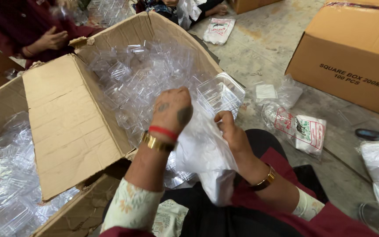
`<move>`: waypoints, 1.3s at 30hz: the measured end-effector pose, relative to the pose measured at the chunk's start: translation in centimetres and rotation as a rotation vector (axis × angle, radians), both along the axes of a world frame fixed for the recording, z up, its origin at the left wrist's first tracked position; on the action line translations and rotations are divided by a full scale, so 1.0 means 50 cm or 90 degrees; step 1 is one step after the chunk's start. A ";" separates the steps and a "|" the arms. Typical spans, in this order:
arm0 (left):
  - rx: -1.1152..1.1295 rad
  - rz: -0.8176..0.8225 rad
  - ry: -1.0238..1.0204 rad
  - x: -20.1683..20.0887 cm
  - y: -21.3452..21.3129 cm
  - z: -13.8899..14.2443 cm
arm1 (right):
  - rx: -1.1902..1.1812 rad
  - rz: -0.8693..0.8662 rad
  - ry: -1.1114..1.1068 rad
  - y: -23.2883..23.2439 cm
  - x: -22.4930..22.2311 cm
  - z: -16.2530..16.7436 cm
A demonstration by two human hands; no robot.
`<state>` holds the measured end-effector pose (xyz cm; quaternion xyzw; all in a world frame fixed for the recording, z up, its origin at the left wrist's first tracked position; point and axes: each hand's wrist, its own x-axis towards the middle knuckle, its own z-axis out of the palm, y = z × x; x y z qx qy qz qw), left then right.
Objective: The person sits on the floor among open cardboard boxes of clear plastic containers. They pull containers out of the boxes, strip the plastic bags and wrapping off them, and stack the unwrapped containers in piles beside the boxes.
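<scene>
My left hand [170, 110] is curled closed on the mouth of a thin white plastic bag [207, 153] that lies across my lap. My right hand [231, 131] pinches the same bag's edge from the other side. A stack of clear square plastic containers [220, 93] stands at the bag's mouth, just beyond both hands, part way into the bag. Behind the hands is an open cardboard carton [66, 118] filled with several loose clear plastic containers [141, 74].
A second open carton of clear containers [5, 175] sits at the left. A closed printed cardboard box [352, 52] stands at the right on the concrete floor. Printed plastic bags [301, 129] lie near my knee. Another person's hand [51, 39] is at the top left.
</scene>
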<state>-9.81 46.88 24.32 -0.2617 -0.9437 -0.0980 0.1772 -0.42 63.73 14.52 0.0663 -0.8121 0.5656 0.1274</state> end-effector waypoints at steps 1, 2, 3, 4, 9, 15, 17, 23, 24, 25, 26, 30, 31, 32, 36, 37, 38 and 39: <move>0.007 0.010 0.013 0.030 -0.006 0.007 | -0.053 0.005 0.002 0.001 0.008 0.000; 0.065 -0.004 0.070 0.068 -0.013 0.016 | -0.025 -0.004 0.060 0.005 0.018 0.002; 0.123 -0.018 0.125 0.113 -0.023 0.025 | 0.003 -0.012 0.117 0.012 0.031 0.007; 0.184 -0.027 0.107 0.157 -0.031 0.034 | 0.032 -0.019 0.173 0.019 0.043 0.012; 0.518 -0.052 -0.163 0.305 -0.006 0.033 | 0.118 -0.059 0.345 0.090 0.151 0.019; 0.821 -0.166 -0.665 0.304 0.058 -0.059 | 0.227 0.008 0.332 0.224 0.206 -0.007; 0.853 -0.158 -0.724 0.294 0.086 -0.114 | 0.241 0.011 0.353 0.254 0.213 -0.018; 1.159 -0.256 -0.849 0.258 0.186 -0.275 | 0.219 -0.037 0.162 0.331 0.225 -0.053; 1.134 -0.260 -0.845 0.256 0.206 -0.289 | 0.211 -0.023 0.153 0.344 0.225 -0.059; 1.108 -0.270 -0.835 0.252 0.229 -0.300 | 0.203 -0.010 0.152 0.359 0.220 -0.068; 1.080 -0.286 -0.819 0.241 0.248 -0.307 | 0.188 -0.032 0.163 0.370 0.216 -0.077; 1.016 -0.135 -0.960 0.224 0.283 -0.318 | 0.108 -0.087 0.191 0.397 0.225 -0.106; 0.970 -0.128 -0.999 0.220 0.282 -0.322 | 0.084 -0.095 0.192 0.403 0.226 -0.113; 0.920 -0.119 -1.038 0.218 0.279 -0.327 | 0.081 -0.084 0.193 0.406 0.228 -0.120; 1.055 -0.110 -1.081 0.234 0.274 -0.359 | 0.062 -0.057 0.113 0.406 0.202 -0.168; 1.028 -0.141 -1.100 0.244 0.273 -0.365 | 0.054 -0.054 0.070 0.404 0.193 -0.182; 1.003 -0.174 -1.117 0.250 0.272 -0.369 | -0.015 -0.005 -0.054 0.404 0.185 -0.196; 1.032 -0.149 -1.075 0.252 0.269 -0.371 | -0.084 0.048 -0.179 0.407 0.179 -0.209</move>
